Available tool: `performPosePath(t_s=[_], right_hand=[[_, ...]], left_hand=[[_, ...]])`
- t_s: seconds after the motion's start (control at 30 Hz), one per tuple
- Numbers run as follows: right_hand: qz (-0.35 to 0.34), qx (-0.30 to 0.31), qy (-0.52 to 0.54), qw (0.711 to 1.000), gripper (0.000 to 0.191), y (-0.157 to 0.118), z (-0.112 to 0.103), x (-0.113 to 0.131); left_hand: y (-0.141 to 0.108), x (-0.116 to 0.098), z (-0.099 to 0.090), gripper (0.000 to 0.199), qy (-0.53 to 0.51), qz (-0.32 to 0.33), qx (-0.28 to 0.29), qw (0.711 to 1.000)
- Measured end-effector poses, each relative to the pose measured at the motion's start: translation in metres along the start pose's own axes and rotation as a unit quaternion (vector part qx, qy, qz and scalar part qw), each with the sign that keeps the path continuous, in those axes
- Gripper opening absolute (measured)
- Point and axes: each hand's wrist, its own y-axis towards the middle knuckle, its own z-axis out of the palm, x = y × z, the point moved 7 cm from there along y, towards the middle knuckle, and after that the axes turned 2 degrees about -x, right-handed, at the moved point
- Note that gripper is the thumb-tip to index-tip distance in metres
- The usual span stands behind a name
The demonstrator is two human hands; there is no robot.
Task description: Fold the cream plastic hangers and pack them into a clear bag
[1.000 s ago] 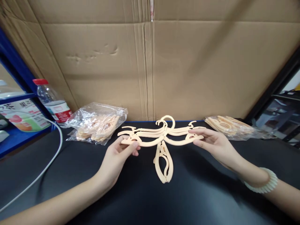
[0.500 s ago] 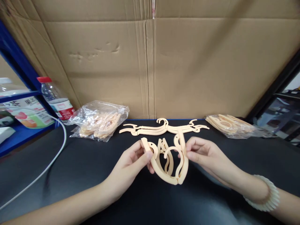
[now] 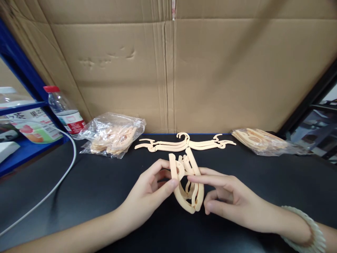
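Note:
A cream plastic folding hanger (image 3: 181, 198) is bent into a narrow V, its joint at the bottom. Its left arm is pinched between the thumb and fingers of my left hand (image 3: 155, 189). My right hand (image 3: 226, 193) lies against the other arm. Its index finger stretches across the front to the hook area, another finger shows behind the arm, and the thumb hangs free below. More cream folded parts (image 3: 190, 191) show through the V, partly hidden. Just behind, unfolded cream hangers (image 3: 202, 144) lie spread out, hooks visible.
Clear plastic bags of hangers lie at the back left (image 3: 113, 137) and back right (image 3: 259, 140) of the black table (image 3: 100, 189). A red-capped bottle (image 3: 67, 114) leans by a blue shelf (image 3: 23, 105). A white cable (image 3: 64, 168) crosses the left side. Cardboard (image 3: 210, 70) stands behind.
The held hanger's arms have come closer together. My right hand has moved left, and its thumb has come off the hanger while the index finger now reaches across it.

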Motion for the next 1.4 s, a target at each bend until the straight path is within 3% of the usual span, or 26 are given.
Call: performPosePath(t_s=[0.37, 0.97, 1.4], right_hand=[[-0.051, 0.011, -0.13, 0.99, 0.047, -0.003, -0.001, 0.014], [-0.055, 0.017, -0.164, 0.985, 0.025, -0.002, -0.001, 0.019], [-0.089, 0.011, -0.183, 0.979, 0.046, -0.007, 0.002, 0.028]], left_hand=[[0.0, 0.011, -0.006, 0.024, -0.02, -0.074, -0.042, 0.996], [0.001, 0.015, -0.011, 0.029, 0.003, -0.109, -0.072, 0.991], [-0.001, 0.01, -0.004, 0.019, 0.023, -0.071, -0.036, 0.997]])
